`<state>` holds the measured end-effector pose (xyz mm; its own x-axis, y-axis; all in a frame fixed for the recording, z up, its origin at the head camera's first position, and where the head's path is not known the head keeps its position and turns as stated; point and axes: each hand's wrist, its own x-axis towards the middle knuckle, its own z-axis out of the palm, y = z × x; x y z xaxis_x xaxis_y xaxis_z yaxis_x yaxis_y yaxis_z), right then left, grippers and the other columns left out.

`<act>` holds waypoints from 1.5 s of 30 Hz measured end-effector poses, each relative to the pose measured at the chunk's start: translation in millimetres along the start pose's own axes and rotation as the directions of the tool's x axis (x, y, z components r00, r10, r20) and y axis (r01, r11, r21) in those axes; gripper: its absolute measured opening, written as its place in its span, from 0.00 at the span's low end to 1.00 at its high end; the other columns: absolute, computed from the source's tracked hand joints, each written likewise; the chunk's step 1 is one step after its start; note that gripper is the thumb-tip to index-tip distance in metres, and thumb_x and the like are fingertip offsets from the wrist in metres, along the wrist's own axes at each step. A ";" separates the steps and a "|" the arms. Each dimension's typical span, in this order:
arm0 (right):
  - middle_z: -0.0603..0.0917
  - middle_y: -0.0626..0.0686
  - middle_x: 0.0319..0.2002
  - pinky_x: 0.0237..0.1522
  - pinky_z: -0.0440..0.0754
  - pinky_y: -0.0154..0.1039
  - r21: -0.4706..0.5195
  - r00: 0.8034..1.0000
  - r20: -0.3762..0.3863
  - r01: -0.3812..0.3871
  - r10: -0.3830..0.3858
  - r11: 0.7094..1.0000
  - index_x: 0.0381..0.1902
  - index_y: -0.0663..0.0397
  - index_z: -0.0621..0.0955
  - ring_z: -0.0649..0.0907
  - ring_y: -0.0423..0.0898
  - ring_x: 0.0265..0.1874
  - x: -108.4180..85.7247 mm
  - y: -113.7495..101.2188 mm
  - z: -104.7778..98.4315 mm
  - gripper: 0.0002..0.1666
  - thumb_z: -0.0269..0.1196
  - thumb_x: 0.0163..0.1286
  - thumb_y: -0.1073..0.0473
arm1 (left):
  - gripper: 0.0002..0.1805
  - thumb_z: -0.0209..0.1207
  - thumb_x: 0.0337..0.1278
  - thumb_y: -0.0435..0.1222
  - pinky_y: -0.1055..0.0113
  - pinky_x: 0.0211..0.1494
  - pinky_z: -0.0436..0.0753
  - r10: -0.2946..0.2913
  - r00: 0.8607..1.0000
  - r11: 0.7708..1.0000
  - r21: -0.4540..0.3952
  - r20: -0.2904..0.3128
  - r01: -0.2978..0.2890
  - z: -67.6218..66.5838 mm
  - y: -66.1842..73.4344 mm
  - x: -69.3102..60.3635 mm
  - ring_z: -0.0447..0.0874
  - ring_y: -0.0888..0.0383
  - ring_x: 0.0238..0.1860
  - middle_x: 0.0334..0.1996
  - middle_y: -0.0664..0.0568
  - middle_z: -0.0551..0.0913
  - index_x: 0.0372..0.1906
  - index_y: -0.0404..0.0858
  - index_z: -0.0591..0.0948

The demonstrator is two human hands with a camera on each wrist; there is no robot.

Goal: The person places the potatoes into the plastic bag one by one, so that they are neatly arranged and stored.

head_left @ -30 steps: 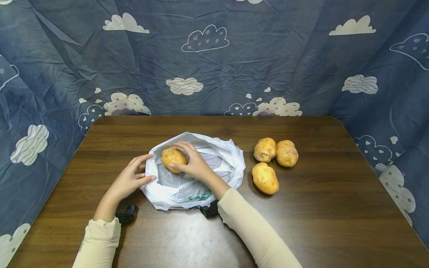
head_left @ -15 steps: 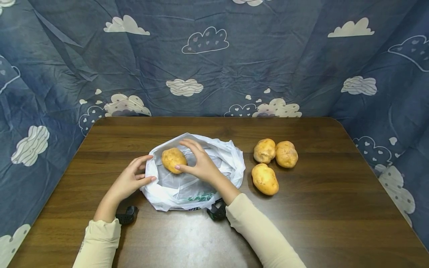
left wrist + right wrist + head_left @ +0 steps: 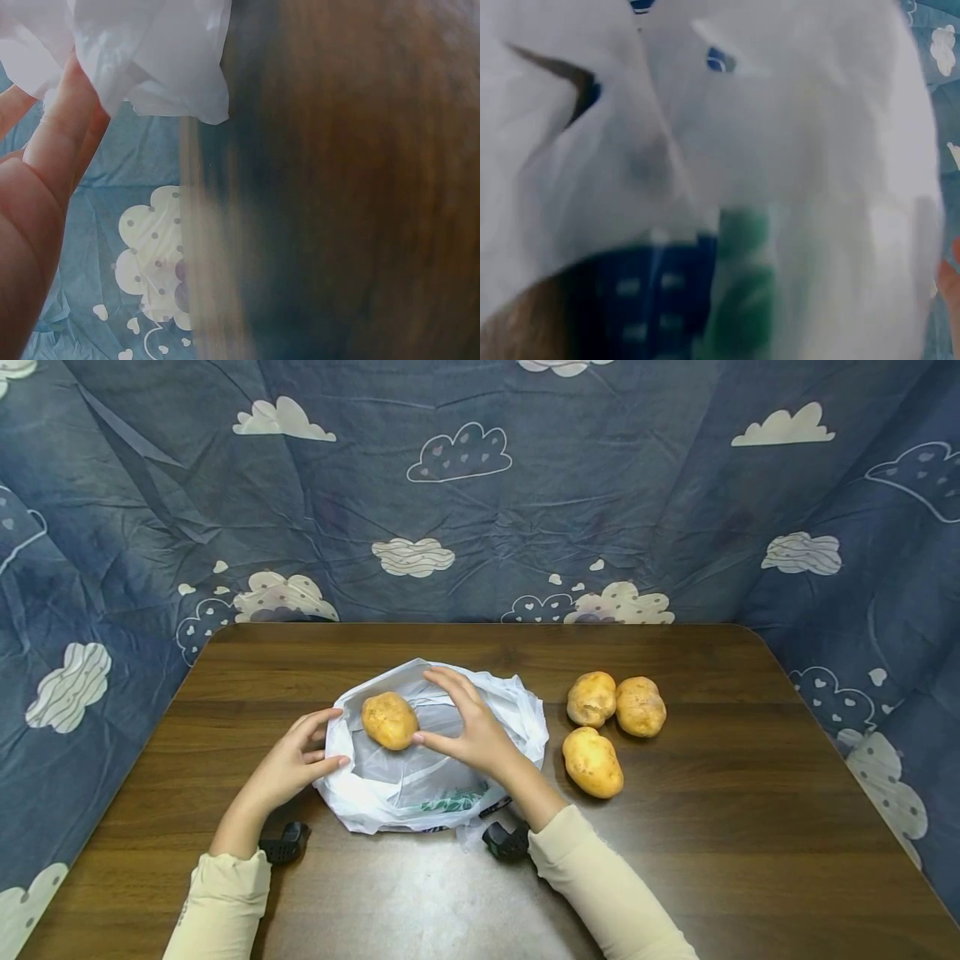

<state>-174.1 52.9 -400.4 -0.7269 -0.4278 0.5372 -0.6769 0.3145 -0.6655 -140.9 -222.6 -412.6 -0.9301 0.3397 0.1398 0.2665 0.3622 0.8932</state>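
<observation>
A white plastic bag [image 3: 360, 793] lies on the table with its mouth spread wide. One yellow-brown potato [image 3: 390, 721] rests inside it, toward the left. My left hand [image 3: 291, 764] holds the bag's left rim, fingertips and thumb at the edge; in the left wrist view, a finger of that hand [image 3: 56, 142] runs behind the plastic. Over the bag's mouth is my right hand [image 3: 476, 727], thumb and fingers spread, its thumb tip close beside the potato and nothing in its grasp. Bag plastic [image 3: 802, 150] with green and blue print fills most of the right wrist view.
Three more potatoes sit right of the bag: a far one [image 3: 592, 698], one touching its right side [image 3: 641, 707] and a nearer one [image 3: 593, 762]. The wooden table [image 3: 735, 827] ends at a blue cloud-print cloth [image 3: 465, 518]. Black wrist devices [image 3: 285, 842] sit at both wrists.
My right hand has let go of the potato and drawn back to the right, its fingers opening. The potato stays in the bag, and my left hand keeps its place at the rim.
</observation>
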 end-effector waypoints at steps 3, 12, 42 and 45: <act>0.62 0.54 0.63 0.61 0.60 0.44 -0.003 1.000 -0.014 0.008 -0.008 1.000 0.63 0.54 0.64 0.61 0.45 0.62 -4.8 -1.1 -6.8 0.45 0.71 0.49 0.54 | 0.36 0.63 0.45 0.23 0.66 0.44 0.79 -0.001 1.000 1.000 -0.001 -0.003 0.001 -0.3 -5.4 0.7 0.67 0.40 0.51 0.58 0.34 0.59 0.62 0.28 0.60; 0.62 0.53 0.63 0.62 0.59 0.44 -0.034 0.998 -0.068 0.001 -0.003 0.999 0.65 0.53 0.60 0.61 0.47 0.62 -21.7 0.7 -21.0 0.49 0.71 0.48 0.56 | 0.36 0.63 0.45 0.24 0.67 0.44 0.78 0.005 1.000 1.000 -0.009 -0.001 -0.005 -0.4 -7.7 0.5 0.67 0.40 0.51 0.57 0.35 0.59 0.62 0.29 0.61; 0.65 0.62 0.59 0.62 0.58 0.42 -0.123 0.984 -0.179 -0.006 -0.016 0.992 0.63 0.66 0.60 0.64 0.54 0.59 -71.5 13.5 -68.2 0.53 0.74 0.41 0.62 | 0.36 0.63 0.46 0.26 0.67 0.44 0.78 -0.015 1.000 1.000 -0.019 -0.003 0.015 0.5 -8.8 1.0 0.67 0.41 0.51 0.58 0.36 0.59 0.63 0.31 0.61; 0.65 0.65 0.58 0.62 0.58 0.43 -0.129 0.981 -0.192 0.007 -0.032 0.992 0.61 0.70 0.60 0.64 0.56 0.59 -75.2 14.6 -73.1 0.52 0.74 0.40 0.63 | 0.36 0.63 0.46 0.26 0.68 0.44 0.78 -0.020 1.000 1.000 -0.019 -0.004 0.020 0.7 -8.4 1.2 0.68 0.41 0.51 0.58 0.36 0.59 0.62 0.31 0.61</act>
<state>-137.8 151.6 -412.7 -0.7137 -0.2673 0.6474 -0.6912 0.4182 -0.5894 -144.1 -224.7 -420.2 -0.9362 0.3288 0.1240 0.2435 0.3525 0.9036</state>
